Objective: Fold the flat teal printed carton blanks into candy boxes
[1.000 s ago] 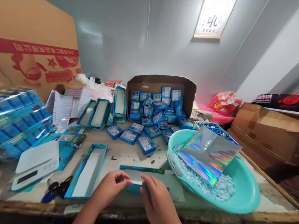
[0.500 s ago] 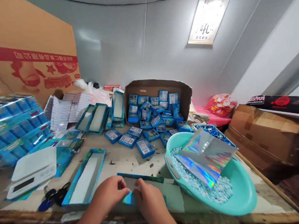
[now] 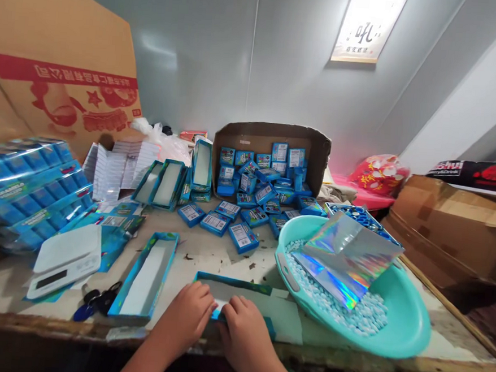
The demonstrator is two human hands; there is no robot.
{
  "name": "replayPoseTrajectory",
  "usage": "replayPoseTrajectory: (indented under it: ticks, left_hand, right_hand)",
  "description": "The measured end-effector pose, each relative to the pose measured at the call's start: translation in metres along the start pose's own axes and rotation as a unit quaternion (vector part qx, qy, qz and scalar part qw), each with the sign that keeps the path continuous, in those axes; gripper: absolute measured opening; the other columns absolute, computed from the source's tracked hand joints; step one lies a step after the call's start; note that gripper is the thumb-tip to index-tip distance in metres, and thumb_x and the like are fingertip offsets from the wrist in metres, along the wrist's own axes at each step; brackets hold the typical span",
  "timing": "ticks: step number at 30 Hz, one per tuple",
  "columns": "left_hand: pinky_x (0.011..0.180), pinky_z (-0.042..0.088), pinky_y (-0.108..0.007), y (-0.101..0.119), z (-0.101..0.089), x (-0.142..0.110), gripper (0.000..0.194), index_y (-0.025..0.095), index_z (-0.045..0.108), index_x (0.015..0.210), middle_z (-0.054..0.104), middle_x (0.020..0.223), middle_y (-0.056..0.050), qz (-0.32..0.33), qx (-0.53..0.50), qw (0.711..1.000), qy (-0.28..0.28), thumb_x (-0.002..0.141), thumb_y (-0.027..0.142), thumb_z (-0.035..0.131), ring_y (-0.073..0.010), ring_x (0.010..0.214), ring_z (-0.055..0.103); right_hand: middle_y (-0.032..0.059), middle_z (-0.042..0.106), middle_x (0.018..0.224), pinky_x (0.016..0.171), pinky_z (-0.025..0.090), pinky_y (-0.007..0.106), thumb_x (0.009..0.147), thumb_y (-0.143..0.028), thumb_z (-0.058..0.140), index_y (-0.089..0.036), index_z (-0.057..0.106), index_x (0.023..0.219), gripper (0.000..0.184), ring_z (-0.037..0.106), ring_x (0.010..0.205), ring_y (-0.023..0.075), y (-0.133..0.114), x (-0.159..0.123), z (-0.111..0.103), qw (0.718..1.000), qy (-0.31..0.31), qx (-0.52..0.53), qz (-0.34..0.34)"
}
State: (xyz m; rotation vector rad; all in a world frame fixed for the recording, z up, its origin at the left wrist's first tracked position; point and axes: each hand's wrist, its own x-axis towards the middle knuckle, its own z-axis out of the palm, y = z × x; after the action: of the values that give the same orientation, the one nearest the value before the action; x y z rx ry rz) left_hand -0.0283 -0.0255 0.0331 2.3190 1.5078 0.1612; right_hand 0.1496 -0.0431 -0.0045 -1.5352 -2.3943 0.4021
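At the table's front edge, both hands are on a blue cardboard tray point(image 3: 232, 283) with a pale inside. My left hand point(image 3: 192, 309) closes its fingers on the tray's near left side. My right hand point(image 3: 244, 326) sits just right of it, fingers curled over the near wall and thumb below. The hands hide most of that near wall, where a bit of blue card shows between the fingertips. Left of my hands lies another open blue tray point(image 3: 169, 262), set lengthwise. Under the right side of the held tray is a pale sheet point(image 3: 289, 319).
A turquoise basin point(image 3: 412, 328) of pale blue candies stands right, a silver holographic pouch point(image 3: 349, 255) on top. Small blue boxes point(image 3: 243, 238) spill from a carton point(image 3: 272, 132) behind. On the left are a white scale point(image 3: 69, 253), keys point(image 3: 99, 300) and wrapped blue packs point(image 3: 30, 193).
My fingers have gone from pinching at the near wall to curling over it, with the right fingers lower and flatter. The camera view has shifted slightly.
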Motion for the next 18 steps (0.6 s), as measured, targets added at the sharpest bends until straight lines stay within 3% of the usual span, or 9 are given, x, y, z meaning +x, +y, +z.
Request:
replayPoseTrajectory:
  ticks: [3,6,9,12,14,18]
  left_hand:
    - [0.088,0.042,-0.042,0.000,0.010,-0.005,0.018,0.018,0.065,0.094,0.064,0.104,-0.009,0.000,0.020,1.000,-0.018,0.095,0.032,0.054,-0.0278,0.101,0.056]
    - [0.085,0.043,-0.041,-0.002,0.018,-0.001,0.024,0.017,0.066,0.095,0.066,0.105,-0.011,-0.010,0.043,0.999,-0.032,0.092,0.040,0.060,-0.0295,0.100,0.059]
    - [0.083,0.045,-0.043,-0.005,0.025,0.006,0.048,0.015,0.067,0.094,0.068,0.104,-0.014,-0.007,0.059,0.997,-0.044,0.085,0.062,0.063,-0.0325,0.098,0.062]
    - [0.085,0.047,-0.047,-0.005,0.028,0.008,0.078,0.014,0.068,0.095,0.068,0.103,-0.016,0.000,0.065,0.997,-0.052,0.057,0.082,0.071,-0.0368,0.098,0.062]
    - [0.085,0.048,-0.048,-0.004,0.029,0.007,0.080,0.014,0.068,0.095,0.068,0.102,-0.015,-0.002,0.067,0.996,-0.055,0.051,0.080,0.076,-0.0369,0.097,0.062]
    - [0.084,0.050,-0.043,-0.001,0.027,0.005,0.058,0.016,0.068,0.090,0.070,0.097,-0.012,-0.021,0.071,0.996,-0.052,0.055,0.060,0.084,-0.0339,0.095,0.065]
  right_hand:
    - [0.0091,0.068,0.096,0.081,0.043,0.037,0.088,-0.013,0.063,-0.016,0.069,0.092,0.008,0.060,0.093,0.0259,-0.004,0.002,0.003,1.000,-0.025,-0.002,-0.007]
    - [0.0104,0.068,0.098,0.081,0.044,0.038,0.084,-0.012,0.064,-0.015,0.069,0.093,0.011,0.061,0.093,0.0274,-0.006,0.002,0.002,0.999,-0.033,0.001,0.003]
    - [0.0104,0.068,0.103,0.084,0.046,0.039,0.081,-0.021,0.072,-0.016,0.069,0.095,0.015,0.060,0.098,0.0295,-0.005,0.004,-0.003,0.999,-0.024,0.008,0.034]
    - [0.0098,0.068,0.097,0.084,0.048,0.039,0.071,-0.036,0.083,-0.016,0.069,0.087,0.029,0.061,0.095,0.0302,-0.002,0.008,-0.006,0.997,-0.016,0.015,0.069]
    - [0.0089,0.069,0.094,0.084,0.049,0.038,0.068,-0.040,0.085,-0.017,0.070,0.084,0.031,0.062,0.094,0.0297,-0.001,0.010,-0.006,0.996,-0.014,0.018,0.082]
    - [0.0090,0.071,0.095,0.087,0.049,0.039,0.069,-0.039,0.083,-0.018,0.071,0.085,0.029,0.063,0.097,0.0305,-0.002,0.010,-0.005,0.996,-0.014,0.020,0.080]
